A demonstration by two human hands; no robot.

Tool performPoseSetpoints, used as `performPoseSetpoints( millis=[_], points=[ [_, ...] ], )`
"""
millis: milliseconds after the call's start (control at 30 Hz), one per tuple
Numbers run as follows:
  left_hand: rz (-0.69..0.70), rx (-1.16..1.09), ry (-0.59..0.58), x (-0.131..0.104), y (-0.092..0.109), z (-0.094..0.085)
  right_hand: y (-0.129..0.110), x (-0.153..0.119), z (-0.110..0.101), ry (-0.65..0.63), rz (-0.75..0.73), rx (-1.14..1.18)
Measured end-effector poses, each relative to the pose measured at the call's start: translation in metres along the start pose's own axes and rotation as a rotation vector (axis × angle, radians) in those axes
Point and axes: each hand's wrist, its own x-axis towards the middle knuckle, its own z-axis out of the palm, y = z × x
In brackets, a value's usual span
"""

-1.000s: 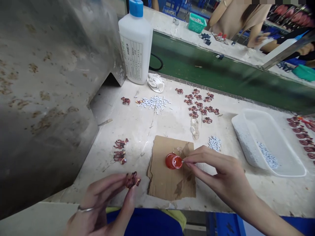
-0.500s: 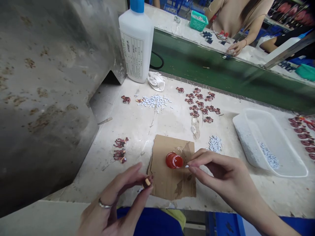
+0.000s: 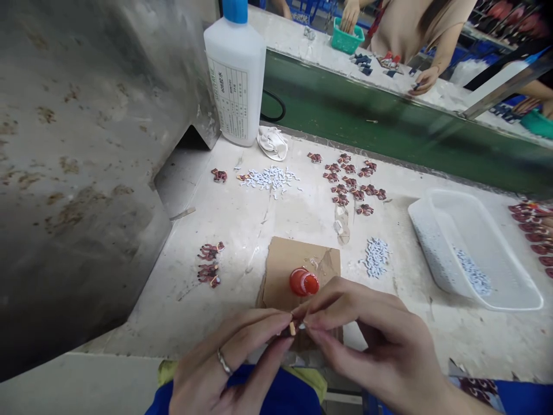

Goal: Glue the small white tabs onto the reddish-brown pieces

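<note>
Between the thumb and fingers of my left hand [image 3: 237,357] is a small brown figure [image 3: 292,329] with a tan part, mostly hidden by the fingers. My right hand [image 3: 371,340] pinches a tiny white piece [image 3: 302,325] right beside the figure, and the fingertips of both hands meet. Just beyond them, a red container [image 3: 303,282] rests on a piece of cardboard [image 3: 280,259]. Small pale pieces lie in a pile [image 3: 377,257] to the right and in another pile [image 3: 273,179] farther back. Brown figures [image 3: 209,271] lie at the left, and a larger group [image 3: 349,180] lies behind.
A big metal housing [image 3: 86,161] fills the left. A white bottle [image 3: 237,80] and crumpled white cloth [image 3: 273,143] stand at the back. A clear plastic tub [image 3: 475,253] sits on the right. Across the green barrier [image 3: 345,104], other people's hands work.
My hands have come together: the left moved right with the figure, the right moved left and down with the white piece. Across the barrier, a person's hand has reached into the green basket.
</note>
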Motion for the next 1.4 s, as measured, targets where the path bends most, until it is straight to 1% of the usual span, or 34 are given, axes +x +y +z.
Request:
performPoseSetpoints(
  millis=[133, 233, 300, 367, 433, 467, 533, 633, 733, 800, 867, 933, 1000, 1033, 1100, 1167, 1200, 1233, 1300, 1400],
  points=[
    [0.052, -0.015, -0.017, 0.002, -0.002, 0.0, 0.003, 0.003, 0.001, 0.004, -0.037, 0.01],
    [0.087, -0.019, -0.053, 0.002, -0.004, -0.002, 0.002, 0.002, 0.0, -0.024, -0.091, -0.046],
    [0.074, -0.02, -0.037, 0.002, -0.004, -0.003, 0.0, -0.002, -0.002, -0.074, -0.141, -0.149],
    [0.064, -0.032, -0.024, 0.003, -0.005, -0.003, -0.003, -0.007, -0.005, -0.121, -0.217, -0.301],
    [0.089, -0.051, -0.05, 0.004, -0.006, -0.002, -0.005, -0.01, -0.009, -0.141, -0.288, -0.42],
    [0.1, -0.063, -0.068, 0.005, -0.006, -0.002, -0.005, -0.011, -0.01, -0.14, -0.293, -0.427],
    [0.072, -0.088, -0.096, 0.004, -0.006, 0.0, -0.003, -0.009, -0.01, -0.129, -0.221, -0.335],
    [-0.048, -0.105, -0.078, 0.0, -0.005, 0.004, 0.0, -0.004, -0.005, -0.093, -0.036, -0.127],
    [-0.065, -0.057, -0.087, -0.005, -0.005, 0.003, 0.001, 0.004, -0.002, -0.135, 0.039, -0.022],
    [-0.071, 0.01, -0.069, -0.004, -0.01, -0.004, 0.003, 0.015, -0.009, -0.164, 0.072, -0.029],
    [-0.066, 0.136, 0.004, 0.0, -0.018, -0.017, 0.011, 0.035, -0.027, -0.112, 0.103, -0.159],
    [-0.011, 0.34, 0.062, 0.007, -0.03, -0.032, 0.027, 0.064, -0.053, 0.023, 0.105, -0.403],
    [0.032, 0.522, 0.052, 0.012, -0.042, -0.046, 0.049, 0.098, -0.08, 0.198, 0.111, -0.651],
    [0.072, 0.585, 0.036, 0.014, -0.047, -0.051, 0.061, 0.115, -0.091, 0.235, 0.125, -0.725],
    [0.126, 0.656, -0.013, 0.016, -0.055, -0.057, 0.082, 0.143, -0.105, 0.228, 0.134, -0.785],
    [0.151, 0.681, -0.05, 0.015, -0.059, -0.057, 0.094, 0.158, -0.108, 0.196, 0.126, -0.785],
    [0.152, 0.686, -0.054, 0.015, -0.06, -0.056, 0.097, 0.161, -0.107, 0.196, 0.118, -0.781],
    [0.147, 0.687, -0.051, 0.015, -0.061, -0.055, 0.097, 0.16, -0.105, 0.207, 0.111, -0.78],
    [0.145, 0.677, -0.033, 0.016, -0.062, -0.053, 0.091, 0.147, -0.101, 0.244, 0.099, -0.781],
    [0.217, 0.657, -0.03, 0.018, -0.062, -0.052, 0.076, 0.108, -0.102, 0.274, 0.068, -0.772]
  ],
)
